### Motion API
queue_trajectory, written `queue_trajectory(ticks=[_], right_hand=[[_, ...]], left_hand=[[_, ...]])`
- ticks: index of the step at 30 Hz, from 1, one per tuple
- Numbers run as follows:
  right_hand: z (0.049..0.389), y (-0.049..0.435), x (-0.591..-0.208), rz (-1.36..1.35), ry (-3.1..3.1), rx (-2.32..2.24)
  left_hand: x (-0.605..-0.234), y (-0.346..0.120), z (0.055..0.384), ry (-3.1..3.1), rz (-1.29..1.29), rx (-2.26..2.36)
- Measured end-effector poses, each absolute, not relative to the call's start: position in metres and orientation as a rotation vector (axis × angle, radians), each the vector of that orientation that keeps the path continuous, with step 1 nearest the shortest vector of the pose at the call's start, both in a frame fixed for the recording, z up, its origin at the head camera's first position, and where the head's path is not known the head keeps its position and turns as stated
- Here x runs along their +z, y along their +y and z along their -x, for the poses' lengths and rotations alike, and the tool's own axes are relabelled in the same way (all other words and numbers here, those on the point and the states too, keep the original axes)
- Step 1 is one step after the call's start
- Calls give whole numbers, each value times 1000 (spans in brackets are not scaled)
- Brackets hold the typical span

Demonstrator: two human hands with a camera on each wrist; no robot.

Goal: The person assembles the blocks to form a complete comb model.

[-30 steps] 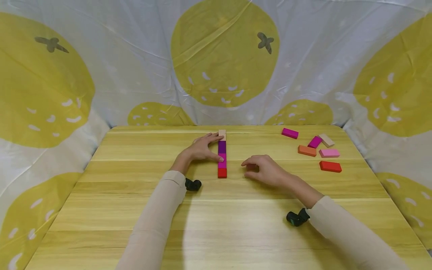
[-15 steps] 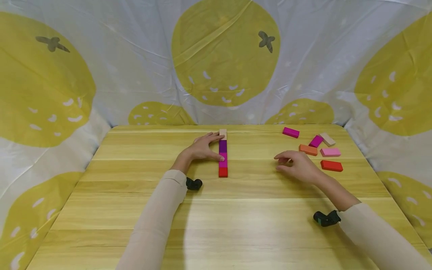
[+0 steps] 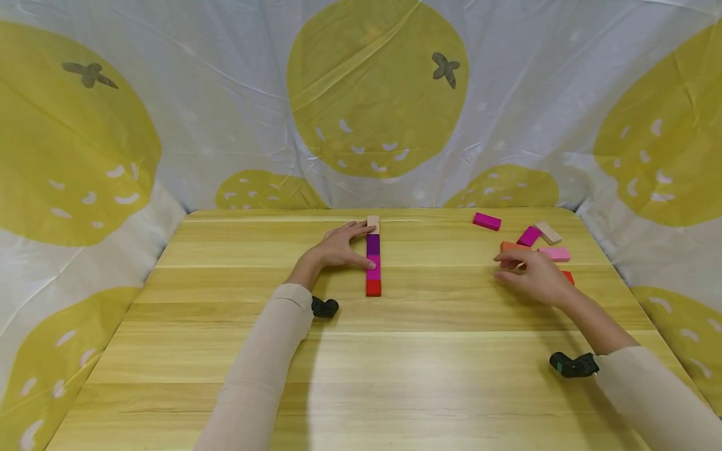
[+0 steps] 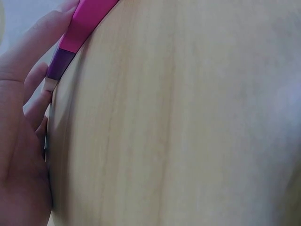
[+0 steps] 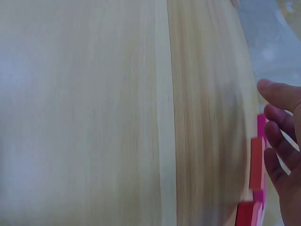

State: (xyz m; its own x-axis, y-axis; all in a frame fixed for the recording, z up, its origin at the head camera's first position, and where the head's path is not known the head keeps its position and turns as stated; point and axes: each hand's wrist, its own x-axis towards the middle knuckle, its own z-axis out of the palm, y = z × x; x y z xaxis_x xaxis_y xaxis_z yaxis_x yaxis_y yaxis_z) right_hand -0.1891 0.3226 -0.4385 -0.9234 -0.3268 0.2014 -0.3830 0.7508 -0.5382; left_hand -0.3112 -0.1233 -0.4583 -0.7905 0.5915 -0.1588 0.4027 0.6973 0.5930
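Note:
Near the table's middle, several wooden blocks lie end to end in a row: beige (image 3: 373, 221), purple (image 3: 373, 244), magenta (image 3: 374, 275) and red (image 3: 373, 288). My left hand (image 3: 338, 245) rests along the row's left side, thumb on the magenta block and a finger on the beige one. Over the loose blocks at right hovers my right hand (image 3: 533, 274), fingers loosely bent, holding nothing. An orange block (image 3: 512, 246) lies just beyond its fingers. The hand partly covers a red block (image 3: 568, 277) and a pink block (image 3: 556, 254).
Farther back at right lie two magenta blocks, one apart (image 3: 487, 221) and one (image 3: 529, 236) against a beige block (image 3: 548, 232). A patterned cloth (image 3: 242, 125) hangs behind the wooden table (image 3: 429, 376). Each wrist carries a black camera.
My right hand has moved right from beside the row to the loose blocks, now hiding part of the red one. The left hand stays on the row.

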Motion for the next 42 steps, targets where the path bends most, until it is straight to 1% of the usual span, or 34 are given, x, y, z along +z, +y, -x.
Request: queue_trajectory(ticks=[16, 20, 28, 32, 42], right_hand=[[177, 393, -439, -343, -2883, 869], [175, 403, -440, -342, -2957, 841], [178, 408, -438, -375, -3155, 818], [180, 407, -438, -411, -3162, 858], [182, 395, -436, -407, -3123, 855]], left_hand=[[-456, -124, 310, 2571, -780, 806], [-456, -124, 310, 2569, -782, 810], [-457, -124, 309, 2565, -764, 803], [-458, -124, 310, 2566, -764, 808], [-459, -123, 311, 2567, -758, 806]])
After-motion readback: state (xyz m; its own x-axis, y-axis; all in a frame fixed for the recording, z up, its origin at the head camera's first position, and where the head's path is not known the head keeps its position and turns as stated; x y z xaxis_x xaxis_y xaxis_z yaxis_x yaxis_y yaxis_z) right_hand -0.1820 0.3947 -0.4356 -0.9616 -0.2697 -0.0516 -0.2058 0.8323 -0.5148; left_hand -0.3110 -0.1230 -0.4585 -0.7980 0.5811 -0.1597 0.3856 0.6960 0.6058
